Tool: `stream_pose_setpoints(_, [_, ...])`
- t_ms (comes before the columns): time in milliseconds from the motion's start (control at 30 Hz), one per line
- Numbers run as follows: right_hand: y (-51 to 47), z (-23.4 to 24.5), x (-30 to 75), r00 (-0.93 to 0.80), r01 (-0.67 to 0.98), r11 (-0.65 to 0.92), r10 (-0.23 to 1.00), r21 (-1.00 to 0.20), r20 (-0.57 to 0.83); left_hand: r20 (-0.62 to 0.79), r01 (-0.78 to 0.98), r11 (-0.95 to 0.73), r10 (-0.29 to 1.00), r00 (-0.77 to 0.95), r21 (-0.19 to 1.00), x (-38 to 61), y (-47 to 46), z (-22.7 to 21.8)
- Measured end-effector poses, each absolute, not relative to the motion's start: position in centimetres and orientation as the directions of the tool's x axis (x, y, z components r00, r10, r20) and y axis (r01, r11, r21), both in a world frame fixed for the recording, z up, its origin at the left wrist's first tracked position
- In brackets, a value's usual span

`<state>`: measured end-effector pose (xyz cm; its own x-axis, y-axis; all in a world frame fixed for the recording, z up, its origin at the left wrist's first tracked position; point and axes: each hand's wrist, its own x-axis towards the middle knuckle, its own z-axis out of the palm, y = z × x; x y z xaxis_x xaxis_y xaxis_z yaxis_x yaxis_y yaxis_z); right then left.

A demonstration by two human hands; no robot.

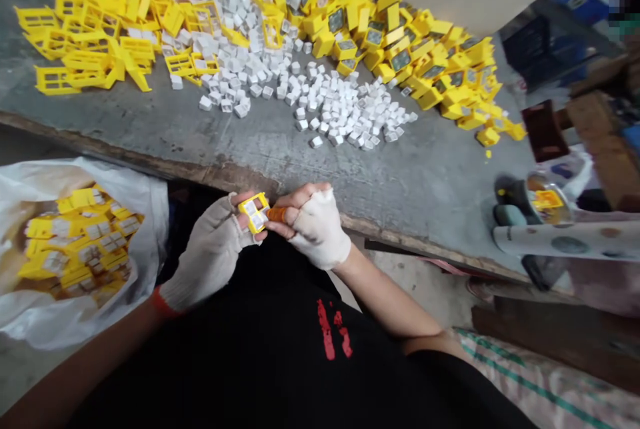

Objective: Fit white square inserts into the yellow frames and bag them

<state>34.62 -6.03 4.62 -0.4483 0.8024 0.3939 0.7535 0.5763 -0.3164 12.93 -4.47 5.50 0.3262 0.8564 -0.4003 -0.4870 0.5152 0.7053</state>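
Two gloved hands meet at one yellow frame, held between the fingers just before the table's near edge. Left hand: fingers clamped on the frame at its left and lower sides; white blocks sit inside it. Right hand: thumb and fingers drawn together at the frame's right side, about an orange item; whether they grip it or it is worn cannot be told, as it is partly hidden. Beyond the fingers, on the table, lies a loose spread of white cubes. Beyond and left of them, heaped frames; beyond and right, yellow boxes, several showing grey faces. Left of the left fingers, a white bag holds filled frames. Well right of the right fingers, a patterned roll and a jar
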Motion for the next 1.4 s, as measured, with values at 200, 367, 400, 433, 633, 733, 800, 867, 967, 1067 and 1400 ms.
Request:
stream_pose_setpoints(200, [-2.4,5.2,40.2,-0.28,0.803,0.393,0.912,-0.448,0.3,-0.469,-0.44,0.583,0.812,0.347,0.683,13.0,-3.8,5.7])
stream_pose_setpoints(367, [4.6,4.7,44.3,0.117,0.933,-0.089,0.991,-0.348,0.06,-0.48,-0.442,0.591,0.806,0.346,0.674,13.2,-3.4,5.7])
stream_pose_setpoints(400, [5.4,4.6,44.1,0.105,0.947,-0.088,0.994,-0.308,0.039,-0.481,-0.443,0.59,0.807,0.343,0.675,13.2,-3.4,5.6])
stream_pose_setpoints(433, [5.8,4.6,43.6,0.084,0.962,-0.073,0.996,-0.263,0.031,-0.481,-0.444,0.589,0.808,0.339,0.676,13.2,-3.4,5.6])
stream_pose_setpoints(633, [3.9,4.6,39.6,-0.039,0.984,0.05,0.997,-0.173,0.064,-0.503,-0.434,0.594,0.804,0.317,0.677,13.3,-3.9,5.8])
stream_pose_setpoints(733, [2.4,4.1,40.6,-0.066,0.904,0.137,0.981,-0.406,0.185,-0.504,-0.435,0.59,0.808,0.307,0.681,13.3,-4.0,5.8])
stream_pose_setpoints(800, [1.6,3.9,42.4,0.043,0.783,0.162,0.949,-0.6,0.312,-0.495,-0.451,0.586,0.811,0.313,0.674,13.2,-4.0,5.7])
stream_pose_setpoints(867, [1.1,3.7,44.2,0.158,0.712,0.157,0.914,-0.685,0.373,-0.49,-0.474,0.589,0.808,0.326,0.655,13.1,-4.0,5.4])
stream_pose_setpoints(967, [1.3,3.8,45.1,0.074,0.78,0.13,0.952,-0.612,0.297,-0.475,-0.496,0.585,0.811,0.342,0.642,13.0,-4.1,4.9])
stream_pose_setpoints(1067, [2.4,3.8,43.8,-0.075,0.862,0.144,0.984,-0.486,0.159,-0.448,-0.506,0.578,0.816,0.365,0.64,13.0,-4.2,4.4])
stream_pose_setpoints(1400, [4.8,4.5,42.7,-0.353,0.803,0.358,0.93,-0.477,0.104,-0.468,-0.508,0.599,0.801,0.374,0.619,12.9,-4.2,4.6])
